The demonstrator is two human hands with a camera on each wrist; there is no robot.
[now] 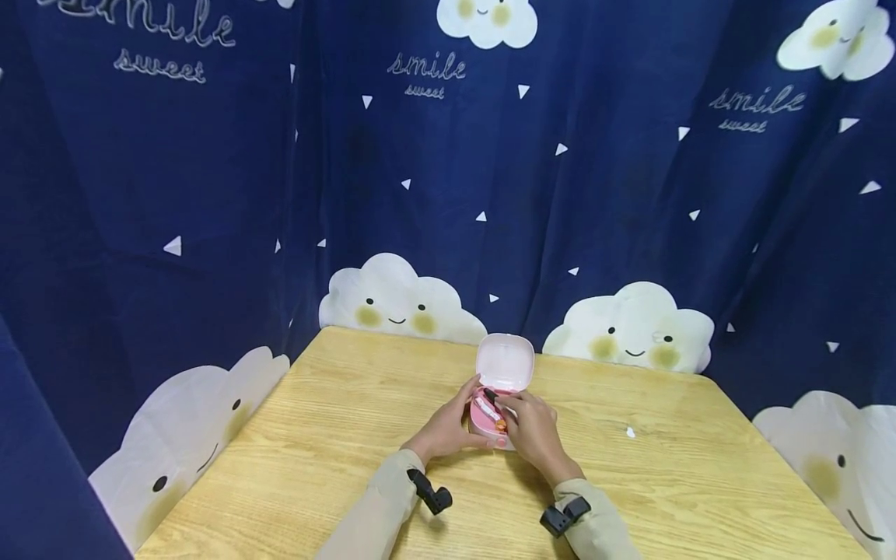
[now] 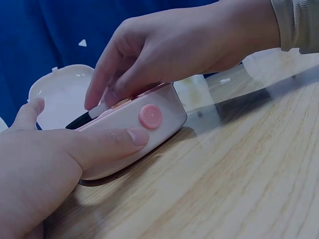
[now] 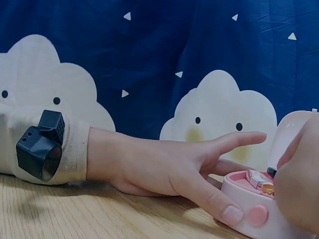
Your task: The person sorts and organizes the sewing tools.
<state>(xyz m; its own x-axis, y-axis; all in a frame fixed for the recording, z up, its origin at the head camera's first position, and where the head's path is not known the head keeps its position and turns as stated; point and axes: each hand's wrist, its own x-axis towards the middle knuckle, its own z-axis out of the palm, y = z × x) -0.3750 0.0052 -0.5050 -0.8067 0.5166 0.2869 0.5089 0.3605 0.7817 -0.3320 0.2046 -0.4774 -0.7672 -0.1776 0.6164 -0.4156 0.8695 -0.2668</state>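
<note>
A small pink-and-white box (image 2: 170, 110) stands on the table with its lid (image 1: 505, 362) raised. A round pink button (image 2: 150, 116) sits on its front wall. My left hand (image 1: 446, 428) holds the box from the left, thumb along the front beside the button, fingers at the far side near the lid. My right hand (image 1: 533, 429) reaches over the opening from the right and pinches a small black object (image 1: 490, 395); its kind cannot be told. Inside the pink interior lie a white strip-like piece (image 3: 256, 179) and an orange-gold piece (image 3: 267, 189).
The box is on a light wooden table (image 1: 336, 420). A small white scrap (image 1: 631, 432) lies to the right of the hands. Behind and around the table hangs a dark blue curtain (image 1: 434, 210) with white clouds. Each sleeve carries a black wrist camera (image 1: 430, 491).
</note>
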